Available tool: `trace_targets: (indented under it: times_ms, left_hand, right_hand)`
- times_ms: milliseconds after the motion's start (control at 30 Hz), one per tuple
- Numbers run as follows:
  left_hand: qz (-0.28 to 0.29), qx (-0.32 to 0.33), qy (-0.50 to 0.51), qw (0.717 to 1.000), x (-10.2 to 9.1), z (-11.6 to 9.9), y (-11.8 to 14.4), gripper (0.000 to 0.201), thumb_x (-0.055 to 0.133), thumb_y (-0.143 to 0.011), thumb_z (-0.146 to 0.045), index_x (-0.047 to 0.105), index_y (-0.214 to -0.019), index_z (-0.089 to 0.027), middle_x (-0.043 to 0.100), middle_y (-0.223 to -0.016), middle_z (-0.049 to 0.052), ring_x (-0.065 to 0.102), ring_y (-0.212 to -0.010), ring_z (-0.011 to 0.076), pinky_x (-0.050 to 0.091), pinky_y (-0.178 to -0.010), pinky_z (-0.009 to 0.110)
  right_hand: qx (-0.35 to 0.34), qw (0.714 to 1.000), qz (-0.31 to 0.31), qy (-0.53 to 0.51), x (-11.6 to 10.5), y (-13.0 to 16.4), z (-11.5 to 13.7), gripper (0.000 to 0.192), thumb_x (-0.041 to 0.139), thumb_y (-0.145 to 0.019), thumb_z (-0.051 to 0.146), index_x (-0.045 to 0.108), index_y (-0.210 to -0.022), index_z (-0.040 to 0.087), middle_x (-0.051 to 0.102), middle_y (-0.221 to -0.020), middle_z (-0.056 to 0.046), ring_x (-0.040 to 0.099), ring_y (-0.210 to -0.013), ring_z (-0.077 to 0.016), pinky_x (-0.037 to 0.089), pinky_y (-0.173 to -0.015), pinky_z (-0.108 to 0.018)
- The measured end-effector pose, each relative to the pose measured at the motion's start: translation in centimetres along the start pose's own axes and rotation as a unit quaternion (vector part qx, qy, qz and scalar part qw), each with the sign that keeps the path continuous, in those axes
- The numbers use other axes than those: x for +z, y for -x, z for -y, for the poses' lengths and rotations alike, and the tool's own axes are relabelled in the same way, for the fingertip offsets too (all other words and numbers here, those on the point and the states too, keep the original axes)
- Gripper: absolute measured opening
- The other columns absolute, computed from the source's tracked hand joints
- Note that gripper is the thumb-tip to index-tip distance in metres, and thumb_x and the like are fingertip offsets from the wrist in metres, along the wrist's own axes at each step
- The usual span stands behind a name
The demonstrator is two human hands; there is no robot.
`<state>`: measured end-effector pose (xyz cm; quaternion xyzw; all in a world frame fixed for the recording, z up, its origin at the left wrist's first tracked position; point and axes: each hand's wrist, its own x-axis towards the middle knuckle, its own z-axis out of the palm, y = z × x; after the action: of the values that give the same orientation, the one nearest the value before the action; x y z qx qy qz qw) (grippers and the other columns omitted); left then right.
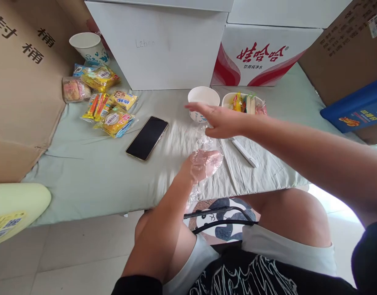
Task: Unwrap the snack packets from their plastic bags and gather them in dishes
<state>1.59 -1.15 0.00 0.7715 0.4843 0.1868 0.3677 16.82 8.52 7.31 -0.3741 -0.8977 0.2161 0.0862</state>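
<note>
1. far left corner of the table (pixel 84 176): a paper cup (pixel 89 46) stands upright against the cardboard, with a heap of wrapped snack packets (pixel 107 104) lying just in front of it, none of them opened as far as can be seen.

2. left of the middle: a dark phone (pixel 147 137) lies flat and face up, apart from both hands.

3. middle, near the front edge: the left hand (pixel 203 164) rests on the cloth inside a thin clear plastic glove (pixel 206 157). the film covers the fingers and palm but bunches loose toward the wrist, so the glove looks on though not pulled snug. the fingers are loosely curled and grasp nothing else.

4. just behind it: the right hand (pixel 220 121) hovers bare, fingers flat and spread, palm down, its grip released and empty. no glove covers it; crumpled clear film lies on the cloth between the two hands, and whether that is a second glove cannot be told.

5. toward the back edge: a white bowl (pixel 203 98) sits upright, its inside hidden from this angle, touching or just beside a second bowl (pixel 242 100) filled with small sachets and sticks.

6. right of the hands: a long white wrapped packet (pixel 244 152) lies on the cloth, sealed as far as it shows.

7. judged from this: one hand is gloved, the other not, and the food is untouched.
</note>
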Motion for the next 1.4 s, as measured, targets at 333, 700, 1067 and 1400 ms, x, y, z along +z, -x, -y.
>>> trace_targets:
  times_ms: [333, 700, 1067, 1400]
  left_hand:
    - [0.01, 0.011, 0.023, 1.0, -1.0, 1.3, 0.3, 0.009, 0.064, -0.083, -0.023, 0.064, -0.074, -0.024, 0.063, -0.07, 0.001, 0.059, -0.067, 0.0183, 0.046, -0.071, 0.032]
    - [-0.161, -0.157, 0.274, 0.935, -3.8, 3.5, -1.0, 0.019, 0.066, -0.081, -0.039, 0.058, -0.083, -0.021, 0.072, -0.078, 0.002, 0.059, -0.062, 0.013, 0.045, -0.055, 0.024]
    - [-0.115, 0.136, -0.05, 0.983, -2.2, -0.6, 5.6, 0.061, 0.08, -0.073, -0.046, 0.064, -0.127, -0.024, 0.067, -0.137, 0.011, 0.055, -0.14, 0.0364, 0.042, -0.122, 0.053]
    - [-0.203, -0.041, 0.163, 0.965, -2.6, 0.9, 3.5, 0.01, 0.057, -0.083, -0.031, 0.063, -0.079, -0.024, 0.079, -0.093, 0.006, 0.076, -0.1, 0.0264, 0.059, -0.097, 0.045]
  right_hand:
    - [-0.039, 0.997, -0.055, -0.029, -0.3, 4.8, 0.1, 0.015, 0.056, -0.079, 0.014, 0.066, -0.083, 0.026, 0.072, -0.088, -0.004, 0.068, -0.081, -0.0217, 0.055, -0.077, -0.038]
    - [0.09, 0.936, -0.335, 0.055, 8.1, 21.2, 0.0, 0.015, 0.059, -0.073, 0.016, 0.052, -0.068, 0.029, 0.077, -0.077, 0.0, 0.07, -0.124, -0.0391, 0.038, -0.116, -0.074]
    - [0.023, 0.959, -0.281, 0.022, 9.0, 18.7, 1.2, 0.017, 0.058, -0.083, 0.013, 0.064, -0.086, 0.029, 0.078, -0.083, 0.0, 0.077, -0.079, -0.0214, 0.054, -0.106, -0.052]
    - [0.016, 0.969, -0.23, -0.093, 9.2, 18.4, 0.6, 0.034, 0.069, -0.09, 0.035, 0.062, -0.123, 0.027, 0.08, -0.095, -0.005, 0.077, -0.092, -0.0257, 0.061, -0.095, -0.047]
